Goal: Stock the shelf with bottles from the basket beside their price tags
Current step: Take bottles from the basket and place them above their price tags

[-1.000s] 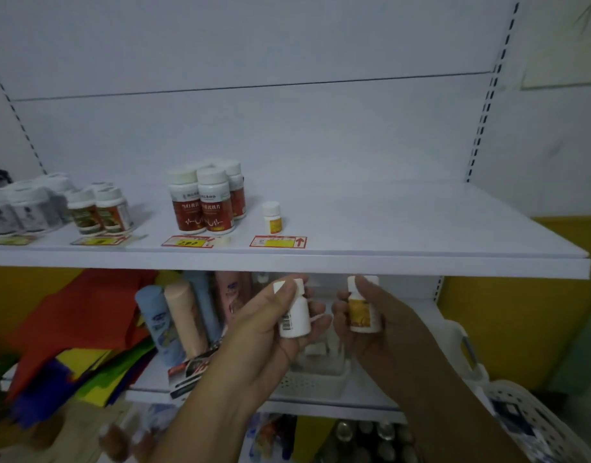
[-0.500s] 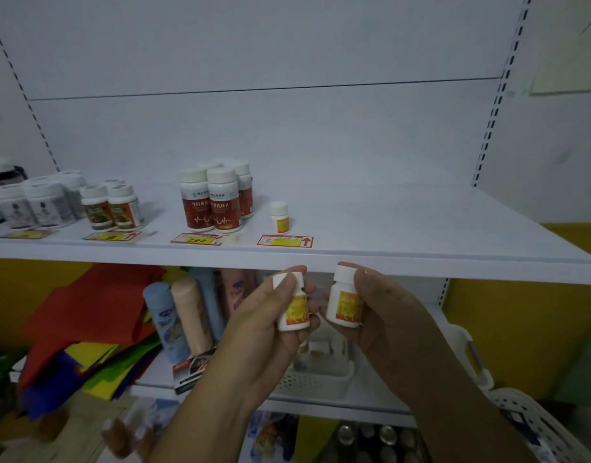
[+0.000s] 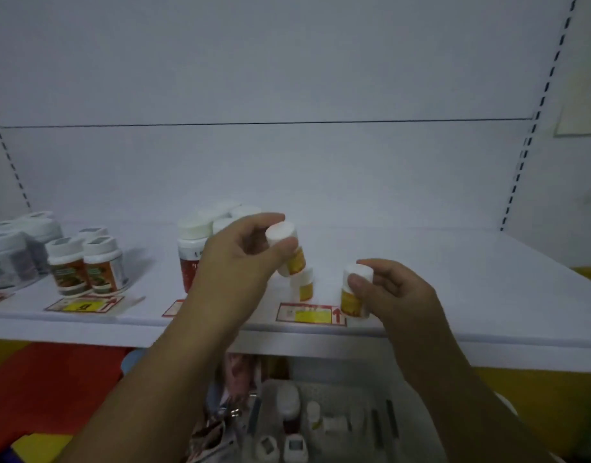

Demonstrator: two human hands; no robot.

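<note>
From the head view, we are pinching one small white yellow-labelled plastic bottle in our left hand above the standing bottle, another in our right hand near the white shelf's front edge, beside the red-and-yellow price tag; a careless lowering risks toppling it.

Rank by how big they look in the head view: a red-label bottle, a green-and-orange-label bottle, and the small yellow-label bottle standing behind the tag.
1. Red-label bottle, largest, though partly hidden by the left hand.
2. Green-and-orange-label bottle.
3. Small yellow-label bottle, clearly smallest.
All stand at similar depth on the shelf.
</note>
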